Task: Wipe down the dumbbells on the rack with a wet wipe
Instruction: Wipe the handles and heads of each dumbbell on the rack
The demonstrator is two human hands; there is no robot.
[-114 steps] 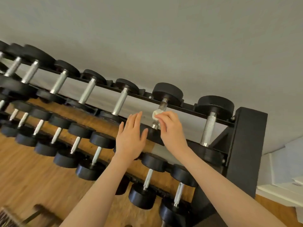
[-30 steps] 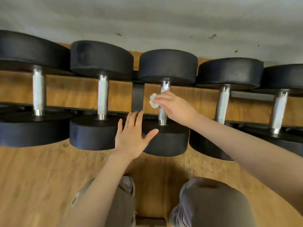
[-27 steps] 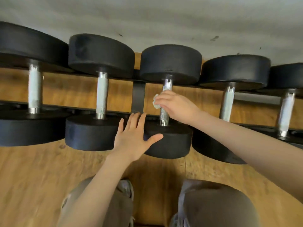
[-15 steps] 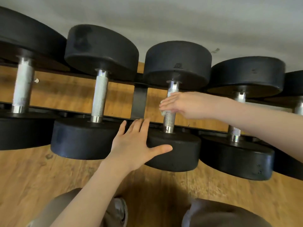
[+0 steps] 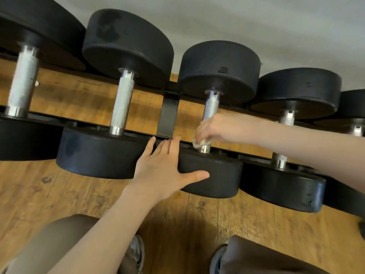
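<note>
Low on the dumbbell handle (image 5: 211, 104), right hand (image 5: 221, 128) fingers clench wet wipe (image 5: 198, 143), mid-wipe; left hand (image 5: 164, 171) flat, bracing. Next: neighbouring handle.

Below you, the wooden floor (image 5: 59, 198): warm orange-brown planks, dark knots, seams running away from you. Behind, the plain grey wall (image 5: 256, 20), a few small dark marks on it. Your knees show at the bottom edge in brown trousers (image 5: 53, 240). Between them, your grey shoes (image 5: 136, 252), one partly visible at each leg.
</note>
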